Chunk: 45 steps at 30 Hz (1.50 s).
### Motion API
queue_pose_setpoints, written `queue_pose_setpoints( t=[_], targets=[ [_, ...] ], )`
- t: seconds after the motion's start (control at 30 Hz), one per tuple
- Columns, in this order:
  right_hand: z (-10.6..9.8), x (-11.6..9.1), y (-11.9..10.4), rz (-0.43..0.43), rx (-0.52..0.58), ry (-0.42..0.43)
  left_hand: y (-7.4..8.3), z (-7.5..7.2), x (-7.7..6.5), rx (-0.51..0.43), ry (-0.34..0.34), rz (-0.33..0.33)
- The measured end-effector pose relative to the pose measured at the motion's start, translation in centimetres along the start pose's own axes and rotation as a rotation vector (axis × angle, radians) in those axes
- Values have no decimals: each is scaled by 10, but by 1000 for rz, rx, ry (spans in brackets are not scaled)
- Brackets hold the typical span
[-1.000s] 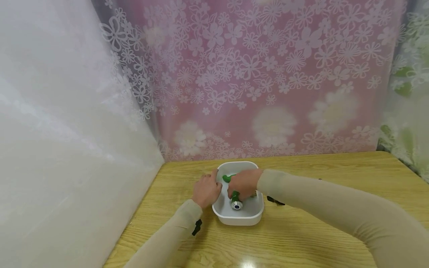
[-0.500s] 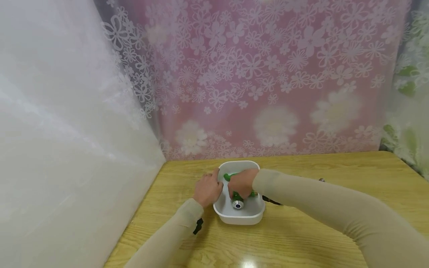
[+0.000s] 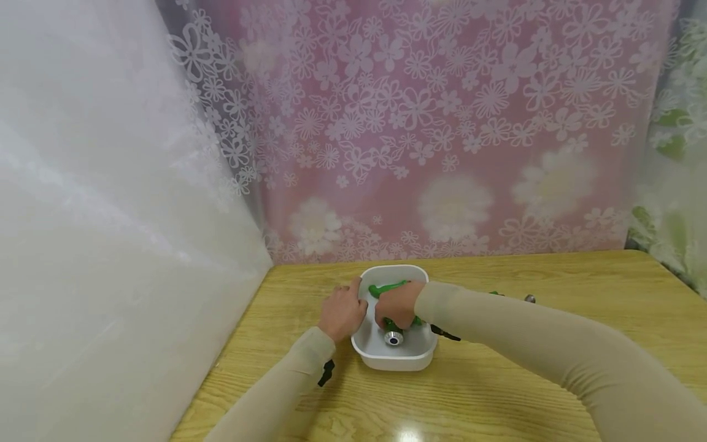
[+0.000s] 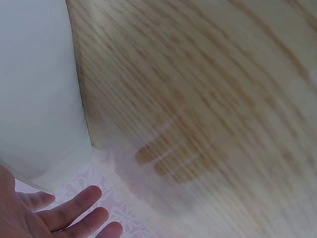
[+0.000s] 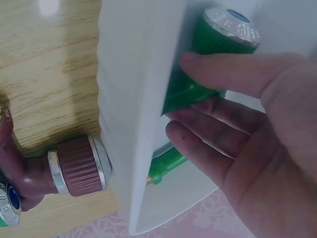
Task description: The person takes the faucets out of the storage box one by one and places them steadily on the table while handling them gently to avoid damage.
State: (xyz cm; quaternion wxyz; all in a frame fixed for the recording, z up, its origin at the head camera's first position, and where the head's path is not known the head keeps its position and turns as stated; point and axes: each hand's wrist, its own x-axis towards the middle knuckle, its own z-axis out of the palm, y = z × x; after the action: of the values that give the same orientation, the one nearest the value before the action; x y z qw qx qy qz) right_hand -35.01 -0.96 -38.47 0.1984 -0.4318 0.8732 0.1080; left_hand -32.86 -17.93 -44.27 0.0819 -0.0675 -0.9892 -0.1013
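Standing on the wooden worktop [image 3: 475, 399] is one white tub [image 3: 393, 363], with two hands at it. Inside it, one green fitting [image 5: 218, 41] with a silver collar and a blue disc on its end is under the right hand [image 3: 397, 304]; green also shows at the far end of the tub as a curved green piece [image 3: 385, 288], and near the right wall as a brass-tipped green length [image 5: 169, 162]. Whether these belong to one item or several cannot be told. Outside, beside the tub's right wall, lie one maroon fitting [image 5: 79, 168] and, at the edge of the right wrist view, a second silver-collared end [image 5: 11, 201] with a blue disc.

The right hand reaches down into the tub, its thumb across one side of the green fitting and its fingers round the other, gripping it. The left hand [image 3: 340, 312] lies at the left rim, thumb tip over the edge, index finger along it; the left wrist view shows its fingers loosely extended and spread outside the wall.

The right sleeve [image 3: 530, 328] crosses over the worktop and hides part of it, with a small silvery object [image 3: 530, 299] showing past it. A pink flowered curtain [image 3: 453, 123] hangs behind the worktop.
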Motion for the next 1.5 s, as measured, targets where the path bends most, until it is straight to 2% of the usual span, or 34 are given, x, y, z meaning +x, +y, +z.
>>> queue_pose_setpoints(
  t=[0.43,0.97,1.17,1.5],
  targets=[
    [-7,-14,0,-7,-2,35,5,0,-2,-4,3,-2],
    [-30,-44,11,-67,41,60,4,0,2,-11,8,-11],
    [-34,-59,20,-53,65,79,4,0,0,-11,2,-32],
    [-23,-80,47,-41,80,125,5,0,-2,-13,0,-40]
  ],
)
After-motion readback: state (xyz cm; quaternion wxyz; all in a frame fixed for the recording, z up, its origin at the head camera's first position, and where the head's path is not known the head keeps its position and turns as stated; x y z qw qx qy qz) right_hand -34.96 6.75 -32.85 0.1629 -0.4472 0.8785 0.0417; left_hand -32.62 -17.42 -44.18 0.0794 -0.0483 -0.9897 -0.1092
